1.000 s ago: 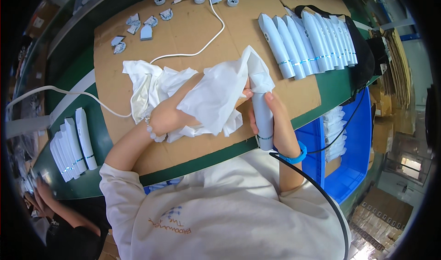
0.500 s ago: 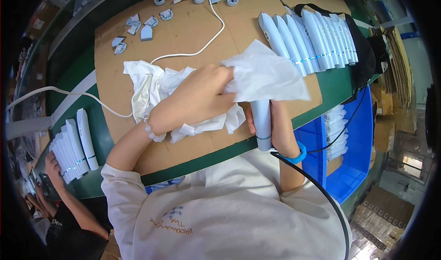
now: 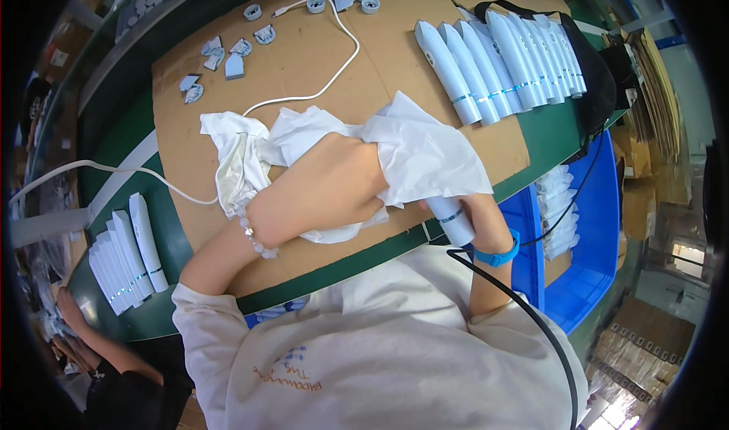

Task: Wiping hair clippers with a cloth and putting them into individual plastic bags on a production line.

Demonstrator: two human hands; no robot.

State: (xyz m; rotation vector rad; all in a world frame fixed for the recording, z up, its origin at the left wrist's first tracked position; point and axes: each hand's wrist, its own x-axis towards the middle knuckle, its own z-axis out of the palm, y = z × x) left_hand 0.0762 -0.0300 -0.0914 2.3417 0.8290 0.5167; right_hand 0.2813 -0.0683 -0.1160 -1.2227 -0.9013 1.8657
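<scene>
My left hand (image 3: 334, 176), a beaded bracelet on its wrist, is closed on the edge of a thin white sheet (image 3: 433, 153), which may be a soft bag. The sheet drapes over the upper part of a light blue handheld device (image 3: 454, 223), leaving only its rounded lower end with a shiny band showing. My right hand (image 3: 484, 216), with a blue wristband, holds that device from the right; its fingers are partly hidden by the sheet. Crumpled white sheets (image 3: 241, 153) lie beneath and beside my left hand on the cardboard (image 3: 304, 54).
Similar devices (image 3: 493, 66) stand in a row at the far right, more (image 3: 125, 259) at the left. Round caps (image 3: 370, 6), small pieces (image 3: 235, 67) and a white cable (image 3: 334, 85) lie at the back. A blue bin (image 3: 581, 278) holds white-wrapped items. A co-worker's hand (image 3: 72, 312) is at left.
The sheet has come down further over the device. The device has tilted, its lower end shifting right, and my right hand has moved slightly down and right with it.
</scene>
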